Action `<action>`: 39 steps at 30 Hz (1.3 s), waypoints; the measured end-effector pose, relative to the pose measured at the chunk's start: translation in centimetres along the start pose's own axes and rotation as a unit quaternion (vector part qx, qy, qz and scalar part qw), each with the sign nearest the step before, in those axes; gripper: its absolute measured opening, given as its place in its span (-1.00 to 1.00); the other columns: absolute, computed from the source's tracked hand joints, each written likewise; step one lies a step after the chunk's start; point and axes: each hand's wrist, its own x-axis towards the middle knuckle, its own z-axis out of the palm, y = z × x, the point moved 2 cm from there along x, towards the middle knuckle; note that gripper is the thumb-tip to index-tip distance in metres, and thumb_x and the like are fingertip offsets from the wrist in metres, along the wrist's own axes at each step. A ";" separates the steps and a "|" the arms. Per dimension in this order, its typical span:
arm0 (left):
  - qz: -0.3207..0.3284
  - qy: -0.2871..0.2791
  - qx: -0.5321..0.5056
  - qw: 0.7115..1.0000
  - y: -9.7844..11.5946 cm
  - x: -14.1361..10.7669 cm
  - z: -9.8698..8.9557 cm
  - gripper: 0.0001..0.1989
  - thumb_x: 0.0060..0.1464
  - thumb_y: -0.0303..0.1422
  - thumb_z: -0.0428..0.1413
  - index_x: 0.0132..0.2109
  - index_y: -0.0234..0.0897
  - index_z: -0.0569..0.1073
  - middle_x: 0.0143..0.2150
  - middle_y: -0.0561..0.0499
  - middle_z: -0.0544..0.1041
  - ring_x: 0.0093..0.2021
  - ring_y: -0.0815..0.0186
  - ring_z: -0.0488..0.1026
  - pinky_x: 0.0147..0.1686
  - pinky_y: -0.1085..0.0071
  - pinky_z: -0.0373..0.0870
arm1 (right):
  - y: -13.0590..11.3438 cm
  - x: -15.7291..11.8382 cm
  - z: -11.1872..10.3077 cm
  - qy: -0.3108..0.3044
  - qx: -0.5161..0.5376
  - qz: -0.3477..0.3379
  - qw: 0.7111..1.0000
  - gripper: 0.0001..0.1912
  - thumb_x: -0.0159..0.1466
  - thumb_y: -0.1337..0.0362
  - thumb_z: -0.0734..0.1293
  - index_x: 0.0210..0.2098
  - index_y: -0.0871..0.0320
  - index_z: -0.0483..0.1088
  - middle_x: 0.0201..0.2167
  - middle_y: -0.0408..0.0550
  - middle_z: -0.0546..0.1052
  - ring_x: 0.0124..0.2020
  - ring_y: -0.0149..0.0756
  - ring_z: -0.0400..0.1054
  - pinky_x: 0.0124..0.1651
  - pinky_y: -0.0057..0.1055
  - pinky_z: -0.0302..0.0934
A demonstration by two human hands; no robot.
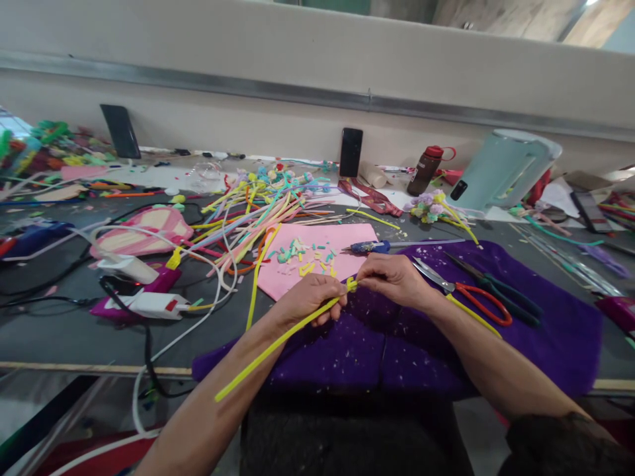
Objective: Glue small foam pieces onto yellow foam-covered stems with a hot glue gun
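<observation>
My left hand (325,295) pinches a yellow pipe cleaner (278,349), whose long straight tail runs down over my left forearm. Its upper end is curled into a small bunch, and there my right hand (389,274) closes its fingertips on it. Both hands meet above a purple cloth (342,357). Just behind them lies a pink sheet (275,268) strewn with short yellow, green and pink snippets. A blue-handled tool with a pointed metal tip (367,247) rests on its right side. Scissors with red handles (481,301) and dark green pliers (510,297) lie right of my right hand.
Bundled coloured pipe cleaners (262,211) spread behind the pink sheet. Power strips with plugs (149,304) and loose white cables take up the left. A phone (350,152), a brown bottle (424,170) and a pale green kettle (506,168) stand along the back.
</observation>
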 end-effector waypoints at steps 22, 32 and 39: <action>0.089 0.007 -0.125 0.988 0.6 -0.8 -0.3 -0.77 0.03 -0.27 0.04 -0.42 -0.38 0.42 -0.66 0.04 0.41 -0.79 0.54 0.19 -0.81 0.64 -0.04 | 0.3 -0.1 0.0 0.115 0.264 0.214 0.933 -0.70 0.18 0.12 0.25 -0.30 0.22 0.47 -0.53 -0.12 0.45 -0.67 -0.55 0.22 -0.63 -0.57 0.03; 0.146 0.076 -0.158 0.974 0.4 -0.3 -0.4 -0.78 -0.02 -0.26 0.11 -0.44 -0.35 0.44 -0.34 -0.02 0.47 -0.53 0.50 0.33 -0.62 0.61 0.19 | -0.9 0.0 3.2 0.026 0.352 0.232 0.906 -0.71 0.13 0.13 0.29 -0.53 0.25 0.37 -0.67 -0.21 0.36 -0.71 -0.56 0.20 -0.66 -0.60 0.03; 0.241 0.167 0.015 0.956 0.9 -0.7 0.2 -0.78 0.02 -0.24 0.07 -0.41 -0.29 0.50 -0.18 -0.05 0.44 -0.13 0.26 0.35 -0.14 0.40 0.26 | -2.4 -0.1 5.6 -0.010 0.439 0.224 0.870 -0.73 0.13 0.12 0.30 -0.37 0.24 0.43 -0.69 -0.25 0.35 -0.72 -0.55 0.21 -0.68 -0.62 0.00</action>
